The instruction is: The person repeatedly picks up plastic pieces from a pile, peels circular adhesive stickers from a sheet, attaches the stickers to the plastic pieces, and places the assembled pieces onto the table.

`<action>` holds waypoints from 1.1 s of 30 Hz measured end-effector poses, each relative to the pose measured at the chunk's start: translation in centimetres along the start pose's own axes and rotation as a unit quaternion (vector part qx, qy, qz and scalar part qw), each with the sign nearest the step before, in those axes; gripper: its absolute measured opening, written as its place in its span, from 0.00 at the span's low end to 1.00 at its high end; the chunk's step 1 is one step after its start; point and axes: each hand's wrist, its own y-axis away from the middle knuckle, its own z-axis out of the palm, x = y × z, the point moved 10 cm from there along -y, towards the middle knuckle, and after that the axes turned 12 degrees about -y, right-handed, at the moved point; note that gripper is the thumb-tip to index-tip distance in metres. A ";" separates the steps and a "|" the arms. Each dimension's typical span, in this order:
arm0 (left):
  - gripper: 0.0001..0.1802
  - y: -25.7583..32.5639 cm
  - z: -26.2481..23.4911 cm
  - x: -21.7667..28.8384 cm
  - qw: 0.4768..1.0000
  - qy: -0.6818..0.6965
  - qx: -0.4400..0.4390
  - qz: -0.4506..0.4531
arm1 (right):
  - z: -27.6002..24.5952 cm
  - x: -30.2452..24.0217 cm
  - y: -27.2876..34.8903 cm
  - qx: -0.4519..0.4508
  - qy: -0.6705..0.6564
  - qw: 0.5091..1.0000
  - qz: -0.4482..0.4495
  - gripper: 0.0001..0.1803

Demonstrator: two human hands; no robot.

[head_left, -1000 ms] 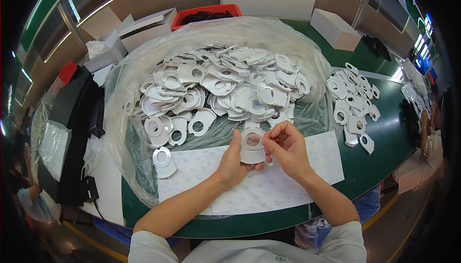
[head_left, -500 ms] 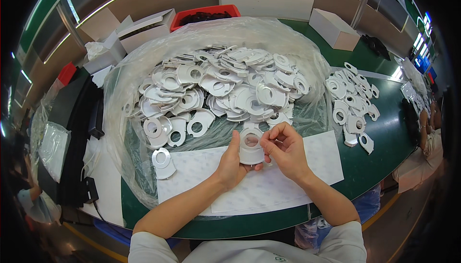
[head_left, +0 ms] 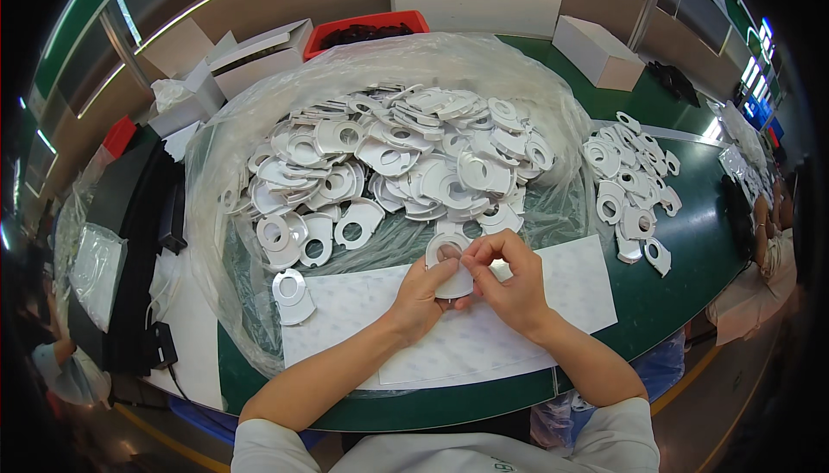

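White plastic ring plate (head_left: pixel 459 287) was held above a white sheet (head_left: pixel 561 287), in front of the person and at the near edge of a heap of similar plates (head_left: pixel 397 154). Its ring end, with the round hole, pointed away from the body; its solid end faced the person.

Left hand (head_left: pixel 416 302): clamped on the plate from the left side. Thumb lay over the upper face, its tip near the rim of the hole; the other fingers passed underneath, with fingertips visible below the plate's near right edge. Left forearm slanted inward from the lower left.

Right hand (head_left: pixel 516 290): thumb and index fingertips together at the ring's right edge, remaining fingers curled. Could not tell whether they pinched the rim itself or something thin there. Wrist was bent slightly, forearm slanting inward from the lower right.

Surroundings: one single plate (head_left: pixel 294 297) lay at the sheet's left edge; the heap sat on clear plastic film (head_left: pixel 509 59) over the green tabletop (head_left: pixel 699 249).
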 end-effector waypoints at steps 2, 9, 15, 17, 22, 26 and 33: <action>0.08 0.0 -0.5 -0.3 1.000 -0.012 0.016 -0.004 | 0.3 -2.3 -0.4 -0.016 0.088 0.991 -0.101 0.09; 0.13 0.4 0.0 0.5 0.998 -0.048 0.034 0.008 | -0.2 -6.6 -0.6 0.057 0.256 0.939 -0.224 0.12; 0.18 0.3 1.0 0.4 0.995 -0.093 -0.015 0.016 | -1.1 2.7 -0.1 0.018 -0.161 0.959 0.235 0.10; 0.19 0.3 1.3 0.3 0.990 -0.135 -0.031 0.013 | -1.4 2.8 -0.1 0.024 -0.138 0.965 0.221 0.09; 0.27 0.0 1.4 -0.3 0.987 -0.155 -0.047 0.004 | -1.9 2.4 -0.3 0.024 -0.026 0.979 0.200 0.06; 0.44 0.2 2.4 0.1 0.979 -0.188 -0.074 0.005 | -2.0 -0.1 -1.2 0.026 0.163 0.983 0.085 0.14; 0.44 0.3 2.3 0.4 0.987 -0.156 -0.047 -0.013 | -0.5 -2.4 -1.2 -0.063 0.287 0.956 0.012 0.19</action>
